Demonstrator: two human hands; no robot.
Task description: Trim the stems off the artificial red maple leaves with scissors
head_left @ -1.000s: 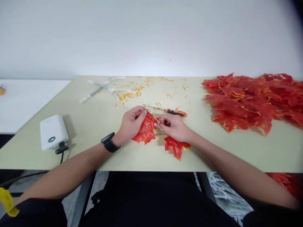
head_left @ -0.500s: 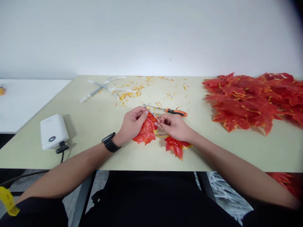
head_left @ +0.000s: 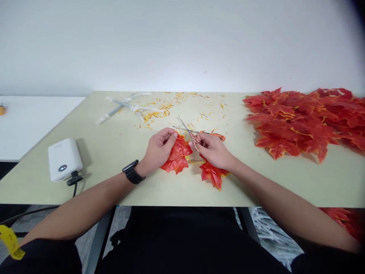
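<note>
My left hand (head_left: 160, 149) pinches the upper edge of a red artificial maple leaf (head_left: 178, 156) between thumb and fingers. In my right hand (head_left: 213, 149) is a small pair of scissors (head_left: 189, 128), its blades pointing up and away from me, just right of the pinched edge. A thin yellow stem runs from this leaf to a second red maple leaf (head_left: 212, 176), which lies below my right hand and is partly covered by it. Behind the scissors lies a screwdriver (head_left: 219, 136) with an orange and black handle, partly hidden by my right hand.
A big heap of red maple leaves (head_left: 296, 123) covers the table's right side. Yellow and orange clippings (head_left: 155, 114) are scattered at the back, beside whitish plastic strips (head_left: 122, 106). A white power bank (head_left: 65, 160) with a black cable stands at the left.
The scissors have swung away from the leaf's edge, their tips now pointing more upward and farther right. My right hand has shifted slightly right; my left hand keeps its pinch.
</note>
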